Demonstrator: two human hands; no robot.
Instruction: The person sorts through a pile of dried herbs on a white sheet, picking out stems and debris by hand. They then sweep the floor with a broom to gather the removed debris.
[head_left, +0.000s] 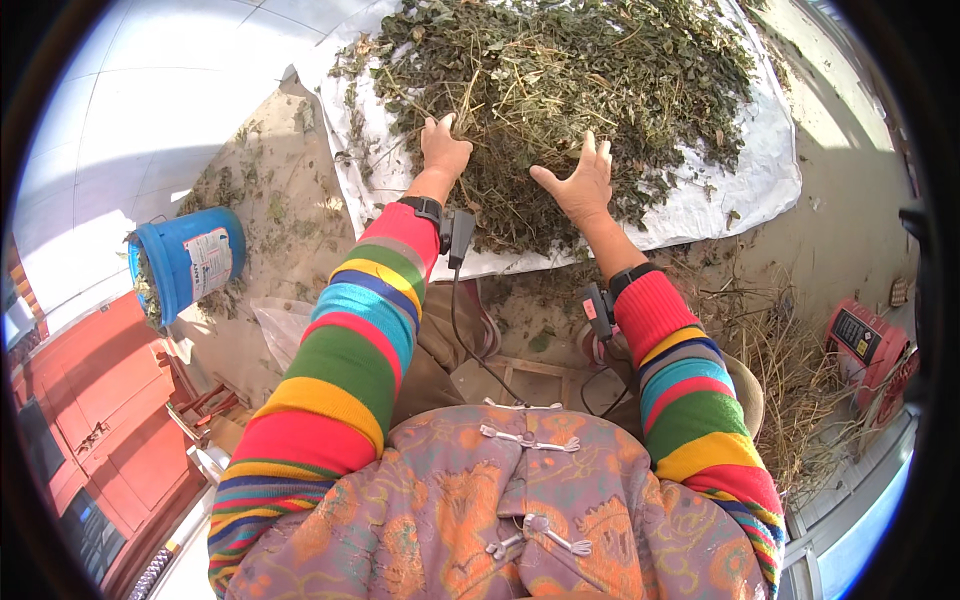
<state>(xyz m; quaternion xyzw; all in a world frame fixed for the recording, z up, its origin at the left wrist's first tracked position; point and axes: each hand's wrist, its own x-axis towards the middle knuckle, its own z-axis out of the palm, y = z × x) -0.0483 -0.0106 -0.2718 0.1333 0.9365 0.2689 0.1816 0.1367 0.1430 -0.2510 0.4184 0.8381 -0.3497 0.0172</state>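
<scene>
A large heap of dried leafy plants and stems (525, 97) lies on a white sheet (757, 172) spread over the ground. My left hand (445, 146) is at the near left part of the heap, its fingers spread against the stalks. At the near middle of the heap, my right hand (581, 176) hovers over or touches the leaves, thumb and fingers wide apart. Nothing is gripped in either hand as far as I can see. Both wrists wear black straps with small cabled devices.
At left a blue plastic bucket (191, 259) lies tipped, with leaves in its mouth. A clear plastic bag (281, 322) is near my leg. Loose straw (795, 405) and a red container (862, 345) are at right. Red double doors (105, 420) stand at lower left.
</scene>
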